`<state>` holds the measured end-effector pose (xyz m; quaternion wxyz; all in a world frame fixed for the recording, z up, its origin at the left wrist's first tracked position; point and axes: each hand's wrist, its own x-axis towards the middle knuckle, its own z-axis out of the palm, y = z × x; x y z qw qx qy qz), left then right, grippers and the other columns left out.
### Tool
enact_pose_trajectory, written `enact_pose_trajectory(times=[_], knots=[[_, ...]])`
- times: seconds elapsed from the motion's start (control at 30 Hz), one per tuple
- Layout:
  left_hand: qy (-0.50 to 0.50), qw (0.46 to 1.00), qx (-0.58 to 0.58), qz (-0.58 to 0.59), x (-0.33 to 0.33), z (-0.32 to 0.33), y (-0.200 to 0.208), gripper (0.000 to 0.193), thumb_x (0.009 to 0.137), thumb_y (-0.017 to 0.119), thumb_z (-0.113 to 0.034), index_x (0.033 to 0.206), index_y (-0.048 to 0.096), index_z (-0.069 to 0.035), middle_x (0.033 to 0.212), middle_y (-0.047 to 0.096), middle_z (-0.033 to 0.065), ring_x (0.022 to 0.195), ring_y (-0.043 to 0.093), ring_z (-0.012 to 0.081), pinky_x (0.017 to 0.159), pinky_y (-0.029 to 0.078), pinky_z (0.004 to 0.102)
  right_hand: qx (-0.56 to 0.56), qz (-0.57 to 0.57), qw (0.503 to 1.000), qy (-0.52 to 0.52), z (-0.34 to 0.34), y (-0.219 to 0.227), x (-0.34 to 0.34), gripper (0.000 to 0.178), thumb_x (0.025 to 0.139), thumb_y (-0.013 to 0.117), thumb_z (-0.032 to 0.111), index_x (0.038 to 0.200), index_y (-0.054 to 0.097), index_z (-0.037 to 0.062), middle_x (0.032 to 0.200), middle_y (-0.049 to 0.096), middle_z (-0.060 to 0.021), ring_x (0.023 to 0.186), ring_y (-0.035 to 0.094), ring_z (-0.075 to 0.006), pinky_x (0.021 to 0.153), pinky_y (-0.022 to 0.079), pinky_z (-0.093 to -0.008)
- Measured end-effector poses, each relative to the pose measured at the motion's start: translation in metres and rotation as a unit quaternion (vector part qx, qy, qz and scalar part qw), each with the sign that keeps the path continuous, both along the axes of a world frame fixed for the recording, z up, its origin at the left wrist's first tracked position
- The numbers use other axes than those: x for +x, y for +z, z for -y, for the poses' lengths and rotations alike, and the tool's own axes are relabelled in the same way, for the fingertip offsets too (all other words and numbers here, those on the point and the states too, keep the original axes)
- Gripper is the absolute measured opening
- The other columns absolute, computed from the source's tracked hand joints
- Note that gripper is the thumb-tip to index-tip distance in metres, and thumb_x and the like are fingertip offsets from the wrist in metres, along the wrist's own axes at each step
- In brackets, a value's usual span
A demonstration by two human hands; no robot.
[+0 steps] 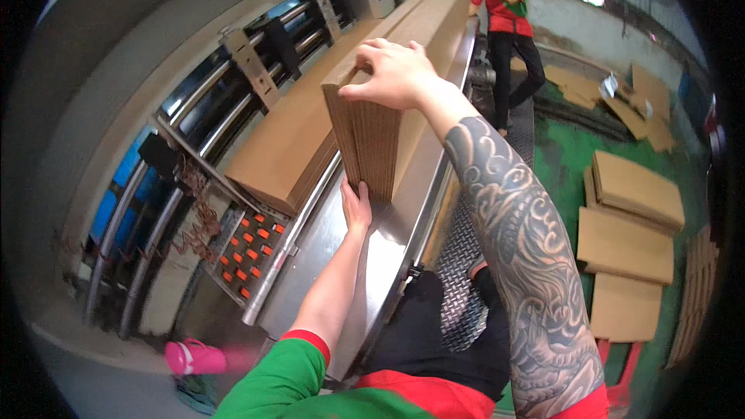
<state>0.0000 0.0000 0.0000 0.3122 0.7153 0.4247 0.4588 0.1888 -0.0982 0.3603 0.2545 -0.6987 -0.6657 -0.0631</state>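
"Between the long edges of the metal table (303,264), the cardboard bundle (366,143) stands on its side. Risk?"

"Sheets might fan out if the right hand (396,74), clamped over the top corner, slackens; the left hand (358,208) meets the bottom corner, grip unclear."

"Material?"

"Matte brown board, layered ends, shiny metal beneath."

Left bare hand (356,208): fingers partly hidden by upright brown cardboard stack (366,140), near left edge of shiny metal table (313,264). Pink cylindrical container (194,357) blurred.
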Motion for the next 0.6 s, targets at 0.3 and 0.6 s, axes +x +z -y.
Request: enact_pose_trajectory(times=[0.3, 0.6], knots=[[0.003, 1.0, 0.016, 0.015, 0.013, -0.001, 0.0, 0.054, 0.113, 0.046, -0.022, 0.159, 0.031, 0.003, 0.159, 0.044, 0.0305, 0.146, 0.045, 0.0459, 0.119, 0.037, 0.0481, 0.013, -0.018, 0.999, -0.024, 0.011, 0.002, 0.001, 0.072, 0.083, 0.069, 0.061, 0.137, 0.07, 0.0143, 0.145, 0.055, -0.0155, 0.145, 0.048, -0.0315, 0.124, 0.025, -0.0683], [0.0, 0.998, 0.059, 0.009, 0.015, 0.004, 0.002, 0.056, 0.112, 0.044, -0.016, 0.164, 0.028, -0.003, 0.161, 0.044, 0.027, 0.146, 0.047, 0.0439, 0.117, 0.039, 0.0484, -0.024, -0.016, 0.999, -0.014, 0.021, 0.005, 0.008, 0.073, 0.083, 0.069, 0.06, 0.14, 0.068, 0.0149, 0.146, 0.057, -0.0148, 0.144, 0.05, -0.0312, 0.124, 0.026, -0.0677]])
